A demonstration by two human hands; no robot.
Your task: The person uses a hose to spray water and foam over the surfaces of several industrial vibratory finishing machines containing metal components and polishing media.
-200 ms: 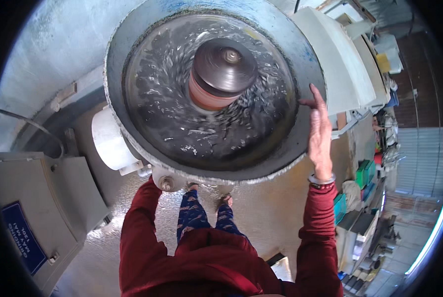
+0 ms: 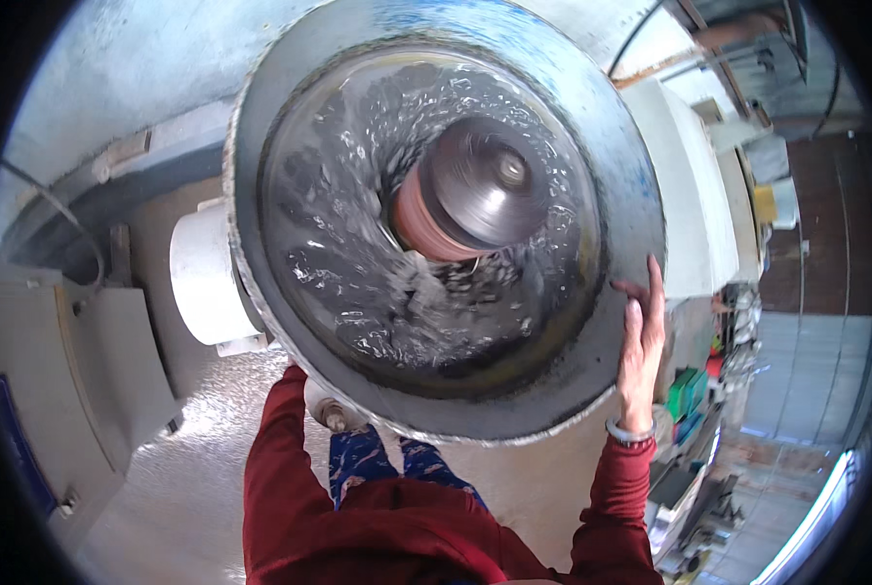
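In front of me is a large round metal tub [image 2: 626,210] with a rough-edged rim. Dark grey liquid [image 2: 324,253] churns inside it, with many pale glints or pieces too blurred to tell apart. At the middle a reddish column with a dark disc-shaped cap [image 2: 485,185] is smeared by spinning. My right hand [image 2: 641,351] rests at the tub's right rim, fingers stretched up and apart, one reaching over the inner wall. My left sleeve [image 2: 285,419] leads up under the tub's near-left edge, next to a round metal fitting [image 2: 334,409]; the hand itself is hidden.
A white cylindrical housing [image 2: 207,278] juts from the tub's left side. Grey cabinets [image 2: 114,361] stand at the left on a wet floor [image 2: 207,468]. To the right are a pale box-shaped unit [image 2: 685,185], a green crate [image 2: 688,392] and cluttered shelving.
My view has shifted, so the tub sits lower and farther right in the picture. My right hand stays by the rim, its fingers still stretched. Liquid and column keep spinning.
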